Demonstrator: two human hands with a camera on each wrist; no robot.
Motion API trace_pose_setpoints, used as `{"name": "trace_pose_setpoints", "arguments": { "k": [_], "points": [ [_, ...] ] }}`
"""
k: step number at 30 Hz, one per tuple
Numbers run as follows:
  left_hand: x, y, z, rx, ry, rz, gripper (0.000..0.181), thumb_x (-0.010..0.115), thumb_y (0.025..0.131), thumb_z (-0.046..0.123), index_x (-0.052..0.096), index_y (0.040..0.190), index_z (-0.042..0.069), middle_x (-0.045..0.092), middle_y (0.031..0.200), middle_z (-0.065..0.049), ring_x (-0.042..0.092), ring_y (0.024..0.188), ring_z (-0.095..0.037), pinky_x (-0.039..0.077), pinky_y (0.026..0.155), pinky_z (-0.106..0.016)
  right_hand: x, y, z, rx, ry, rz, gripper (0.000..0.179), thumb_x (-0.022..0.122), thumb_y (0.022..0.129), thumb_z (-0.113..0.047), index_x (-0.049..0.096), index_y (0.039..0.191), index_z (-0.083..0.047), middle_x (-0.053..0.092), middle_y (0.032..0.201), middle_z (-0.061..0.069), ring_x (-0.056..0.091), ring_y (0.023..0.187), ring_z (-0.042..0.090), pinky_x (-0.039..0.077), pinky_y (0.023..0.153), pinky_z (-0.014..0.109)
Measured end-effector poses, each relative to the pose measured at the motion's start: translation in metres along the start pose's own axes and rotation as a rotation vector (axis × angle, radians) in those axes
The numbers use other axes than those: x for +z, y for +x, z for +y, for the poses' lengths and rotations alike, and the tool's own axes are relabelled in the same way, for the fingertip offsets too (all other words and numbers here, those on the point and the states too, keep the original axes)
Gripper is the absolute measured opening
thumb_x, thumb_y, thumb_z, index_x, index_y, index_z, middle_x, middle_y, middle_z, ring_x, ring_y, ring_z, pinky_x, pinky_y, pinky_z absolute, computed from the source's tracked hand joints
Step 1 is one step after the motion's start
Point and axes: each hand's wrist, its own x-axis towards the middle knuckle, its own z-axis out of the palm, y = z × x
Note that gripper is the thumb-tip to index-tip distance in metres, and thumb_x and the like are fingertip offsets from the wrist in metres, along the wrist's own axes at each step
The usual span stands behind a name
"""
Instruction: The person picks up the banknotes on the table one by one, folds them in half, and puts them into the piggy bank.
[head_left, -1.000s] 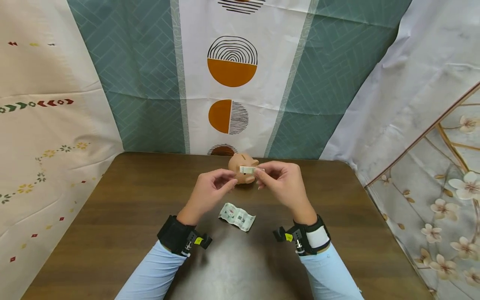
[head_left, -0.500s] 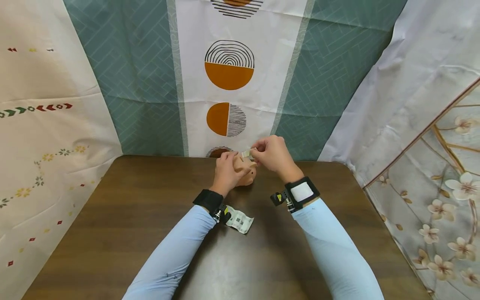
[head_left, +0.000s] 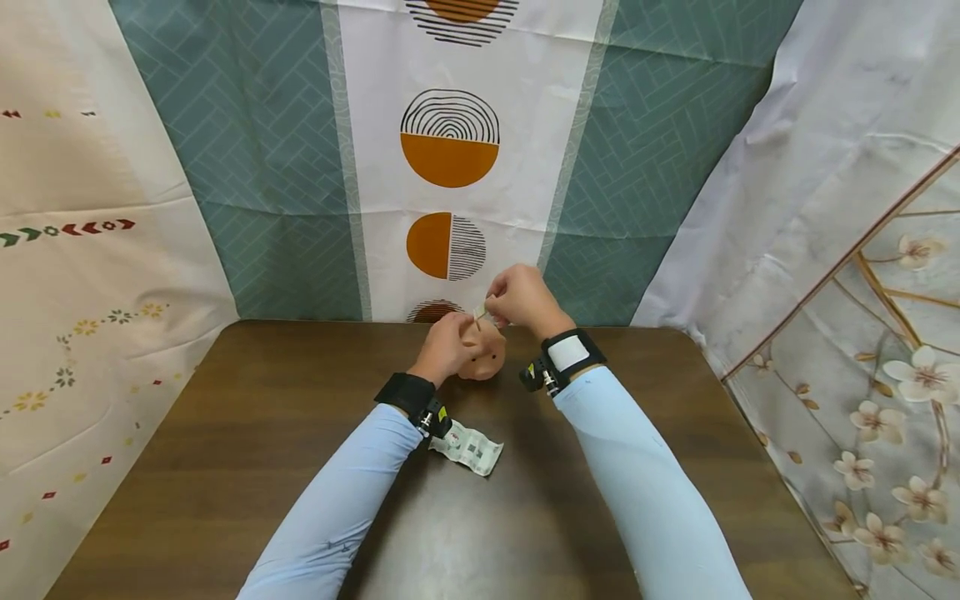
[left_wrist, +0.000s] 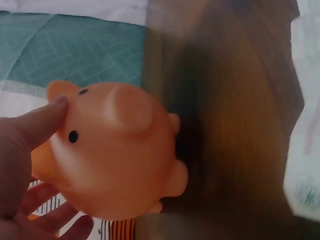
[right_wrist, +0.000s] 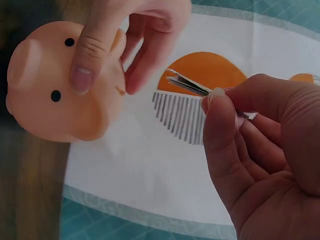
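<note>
A folded banknote (right_wrist: 193,86) is hovering just above the piggy bank (head_left: 482,363), apart from it, and the right hand (head_left: 524,300) is pinching the note between thumb and fingers. The left hand (head_left: 441,347) is gripping the piggy bank, its thumb pressing just above the eyes (right_wrist: 69,42). A second, crinkled banknote (head_left: 470,449) is lying on the brown table (head_left: 217,483) in front of the piggy bank. Behind the piggy bank, a patterned cloth (head_left: 521,125) is hanging.

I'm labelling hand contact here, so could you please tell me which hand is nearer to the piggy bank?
The left hand: it grips the piggy bank directly. The right hand is just above it but not touching, pinching a folded banknote.
</note>
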Motion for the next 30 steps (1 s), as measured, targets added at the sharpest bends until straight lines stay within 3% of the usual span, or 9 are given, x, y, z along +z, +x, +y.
{"name": "trace_pose_setpoints", "arguments": {
  "k": [8,14,24,30],
  "points": [
    [-0.009,0.003,-0.001,-0.032,-0.032,-0.083,0.057,0.085,0.086,0.024,0.063,0.135,0.006,0.063,0.138,-0.011,0.058,0.125,-0.031,0.050,0.107,-0.045,0.019,0.013,0.010,0.072,-0.025,-0.069,0.024,0.064,0.085,-0.004,0.072,0.063,-0.008,0.063,0.054,-0.001,0.056,0.050,0.011,0.041,0.049,0.023],
    [-0.011,0.000,0.000,-0.043,-0.042,-0.083,0.067,0.087,0.084,0.028,0.060,0.141,0.005,0.059,0.145,-0.011,0.055,0.134,-0.031,0.046,0.113,-0.047,0.024,0.014,0.017,0.098,-0.011,-0.061,0.026,0.065,0.085,-0.004,0.070,0.060,-0.009,0.063,0.053,-0.001,0.057,0.051,0.011,0.041,0.049,0.023],
    [-0.010,0.000,-0.002,-0.051,-0.029,-0.071,0.070,0.088,0.081,0.033,0.061,0.140,0.006,0.061,0.142,-0.010,0.058,0.128,-0.029,0.048,0.109,-0.045,0.023,0.012,0.026,0.187,0.038,-0.048,0.021,0.068,0.091,-0.011,0.076,0.071,-0.007,0.073,0.064,0.004,0.073,0.061,0.018,0.051,0.055,0.024],
    [-0.009,0.000,-0.001,-0.054,-0.026,-0.068,0.067,0.088,0.081,0.033,0.062,0.137,0.007,0.063,0.138,-0.010,0.060,0.123,-0.029,0.050,0.104,-0.044,0.025,0.012,0.025,0.213,0.047,-0.047,0.022,0.068,0.090,-0.010,0.073,0.069,-0.005,0.073,0.063,0.006,0.071,0.057,0.017,0.053,0.053,0.025]
  ]
}}
